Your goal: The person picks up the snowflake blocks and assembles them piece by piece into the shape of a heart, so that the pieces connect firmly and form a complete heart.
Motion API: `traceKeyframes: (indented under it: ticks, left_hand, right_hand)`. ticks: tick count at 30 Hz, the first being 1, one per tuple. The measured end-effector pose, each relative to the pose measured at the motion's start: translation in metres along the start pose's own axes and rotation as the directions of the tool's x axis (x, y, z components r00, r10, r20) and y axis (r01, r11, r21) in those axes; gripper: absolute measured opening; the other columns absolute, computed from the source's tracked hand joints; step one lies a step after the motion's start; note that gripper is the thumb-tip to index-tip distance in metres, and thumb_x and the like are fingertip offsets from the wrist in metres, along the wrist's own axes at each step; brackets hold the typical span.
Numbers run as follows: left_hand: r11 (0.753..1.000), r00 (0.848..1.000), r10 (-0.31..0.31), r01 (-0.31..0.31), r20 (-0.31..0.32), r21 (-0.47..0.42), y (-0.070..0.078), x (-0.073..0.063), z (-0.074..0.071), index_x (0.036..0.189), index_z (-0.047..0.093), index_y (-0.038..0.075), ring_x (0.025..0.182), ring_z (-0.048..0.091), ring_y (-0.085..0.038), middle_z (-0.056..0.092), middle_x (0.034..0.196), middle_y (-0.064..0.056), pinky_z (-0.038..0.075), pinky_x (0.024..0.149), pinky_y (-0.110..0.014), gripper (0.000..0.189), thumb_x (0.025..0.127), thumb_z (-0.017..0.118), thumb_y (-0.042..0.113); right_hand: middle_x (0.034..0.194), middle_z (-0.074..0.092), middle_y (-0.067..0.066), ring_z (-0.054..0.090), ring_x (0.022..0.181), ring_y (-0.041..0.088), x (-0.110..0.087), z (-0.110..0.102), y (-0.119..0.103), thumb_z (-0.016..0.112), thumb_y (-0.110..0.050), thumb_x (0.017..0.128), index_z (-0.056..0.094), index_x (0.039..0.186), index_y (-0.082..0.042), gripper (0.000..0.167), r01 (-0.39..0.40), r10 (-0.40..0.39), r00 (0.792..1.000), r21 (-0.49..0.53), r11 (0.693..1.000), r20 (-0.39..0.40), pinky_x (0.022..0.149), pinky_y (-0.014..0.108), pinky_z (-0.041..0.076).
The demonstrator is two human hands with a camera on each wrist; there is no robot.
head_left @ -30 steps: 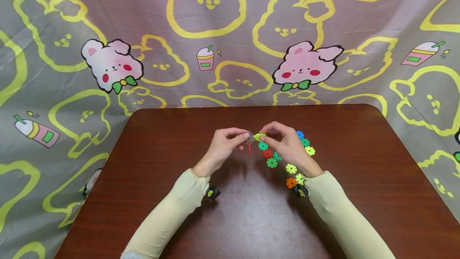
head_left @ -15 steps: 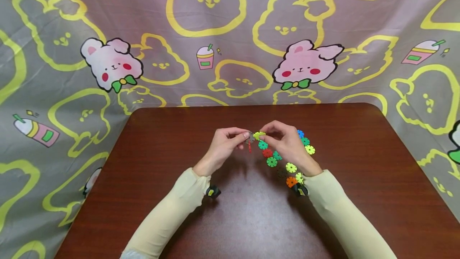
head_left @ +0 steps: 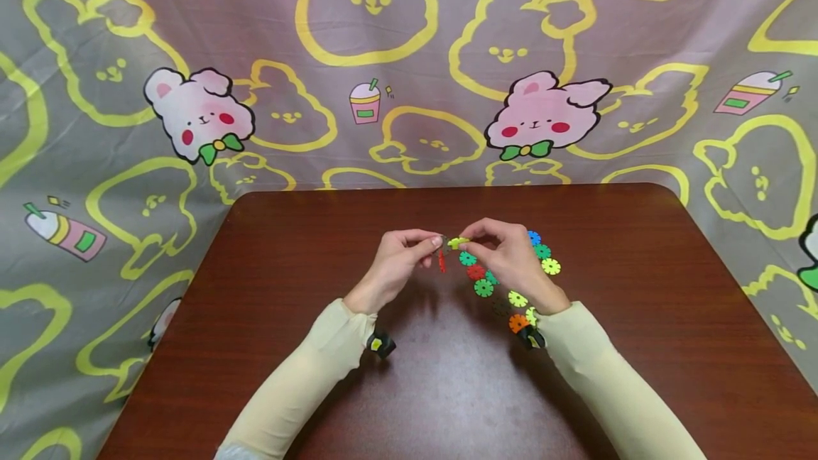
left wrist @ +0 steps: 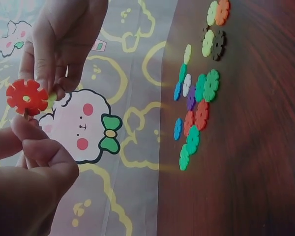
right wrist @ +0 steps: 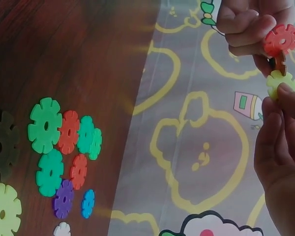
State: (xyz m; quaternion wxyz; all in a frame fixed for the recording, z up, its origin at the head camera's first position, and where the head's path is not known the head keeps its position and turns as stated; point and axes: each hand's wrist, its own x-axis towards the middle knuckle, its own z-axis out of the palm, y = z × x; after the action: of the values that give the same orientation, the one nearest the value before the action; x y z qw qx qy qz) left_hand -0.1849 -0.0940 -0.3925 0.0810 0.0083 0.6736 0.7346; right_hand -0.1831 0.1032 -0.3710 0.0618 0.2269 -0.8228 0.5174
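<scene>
In the head view, the left hand (head_left: 397, 261) is pinching a dark disc (right wrist: 283, 64) and the right hand (head_left: 511, 254) is pinching a yellow disc (head_left: 456, 243), both above the table (head_left: 422, 389); the red disc (head_left: 442, 262) is showing only its edge. The left wrist view is giving its face. The right wrist view is showing the dark disc sitting between red and yellow. Both wrist views are also showing a purple disc (right wrist: 64, 199) and a white disc (right wrist: 62, 229), which the right hand is covering in the head view.
</scene>
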Motion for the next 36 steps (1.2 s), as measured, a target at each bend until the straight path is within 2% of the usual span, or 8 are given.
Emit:
traceKeyframes:
  ticks: [2, 5, 11, 18, 24, 32, 36]
  left_hand:
    - [1.000, 1.000, -0.016, 0.015, -0.013, -0.012, 0.000, 0.000, 0.002, 0.104, 0.069, -0.009, 0.056, 0.051, -0.010, 0.060, 0.069, -0.001, 0.042, 0.053, -0.020, 0.021, 0.090, 0.066, 0.006]
    - [0.999, 0.999, -0.028, 0.027, -0.026, -0.020, 0.001, 0.000, 0.004, 0.103, 0.069, -0.010, 0.054, 0.049, -0.007, 0.058, 0.065, -0.002, 0.040, 0.052, -0.020, 0.021, 0.089, 0.066, 0.006]
    - [1.000, 0.999, -0.007, 0.007, -0.036, -0.008, 0.000, -0.001, 0.007, 0.101, 0.068, -0.012, 0.053, 0.048, -0.010, 0.060, 0.065, -0.001, 0.039, 0.054, -0.021, 0.020, 0.089, 0.066, 0.004]
    - [0.999, 0.999, -0.017, 0.016, -0.028, -0.039, -0.001, -0.002, 0.010, 0.103, 0.067, -0.013, 0.053, 0.049, -0.007, 0.060, 0.063, 0.004, 0.041, 0.054, -0.019, 0.022, 0.090, 0.065, 0.005]
    - [0.996, 0.997, -0.061, 0.064, 0.036, -0.066, -0.004, -0.002, 0.009, 0.109, 0.065, -0.011, 0.058, 0.055, -0.009, 0.064, 0.068, 0.003, 0.045, 0.055, -0.016, 0.024, 0.091, 0.064, 0.006]
    - [0.984, 0.983, -0.091, 0.113, 0.157, -0.139, -0.005, -0.004, 0.004, 0.117, 0.058, -0.013, 0.066, 0.067, -0.008, 0.071, 0.079, 0.001, 0.052, 0.062, -0.017, 0.028, 0.092, 0.059, -0.002]
    - [0.982, 0.975, -0.086, 0.117, 0.206, -0.146, -0.005, -0.004, 0.003, 0.117, 0.056, -0.013, 0.069, 0.069, -0.010, 0.072, 0.080, 0.000, 0.053, 0.065, -0.019, 0.028, 0.091, 0.059, -0.004]
  right_hand:
    - [0.084, 0.072, 0.013, 0.065, 0.068, 0.025, 0.000, 0.001, 0.000, 0.075, -0.001, 0.081, 0.071, 0.091, -0.001, 0.011, 0.006, -0.006, 1.000, -0.011, 1.000, -0.013, 0.061, 0.027, 0.054]
    - [0.085, 0.073, 0.009, 0.066, 0.068, 0.022, 0.002, 0.003, 0.014, 0.077, -0.005, 0.080, 0.073, 0.091, -0.005, 0.012, 0.027, -0.028, 0.999, -0.009, 1.000, -0.029, 0.061, 0.025, 0.054]
    - [0.084, 0.074, 0.002, 0.065, 0.069, 0.013, 0.003, 0.003, 0.021, 0.079, -0.011, 0.079, 0.075, 0.090, -0.011, 0.012, 0.085, -0.086, 0.996, -0.040, 0.996, -0.005, 0.062, 0.027, 0.055]
    - [0.086, 0.074, 0.006, 0.066, 0.071, 0.016, 0.004, 0.001, 0.022, 0.078, -0.009, 0.080, 0.074, 0.092, -0.009, 0.013, 0.049, -0.048, 0.999, -0.020, 0.999, 0.010, 0.064, 0.029, 0.056]
    - [0.089, 0.073, 0.005, 0.064, 0.070, 0.022, 0.006, -0.003, 0.026, 0.076, -0.011, 0.082, 0.073, 0.094, -0.011, 0.012, 0.029, -0.030, 0.998, 0.010, 1.000, 0.064, 0.063, 0.027, 0.054]
    - [0.093, 0.071, -0.003, 0.064, 0.078, 0.011, 0.010, -0.008, 0.028, 0.075, -0.010, 0.083, 0.074, 0.096, -0.014, 0.014, 0.160, -0.157, 0.984, -0.031, 0.987, 0.082, 0.068, 0.024, 0.055]
    - [0.097, 0.072, 0.002, 0.065, 0.088, 0.007, 0.012, -0.009, 0.027, 0.075, -0.007, 0.083, 0.074, 0.100, -0.015, 0.019, 0.175, -0.171, 0.982, -0.045, 0.984, 0.081, 0.076, 0.023, 0.055]
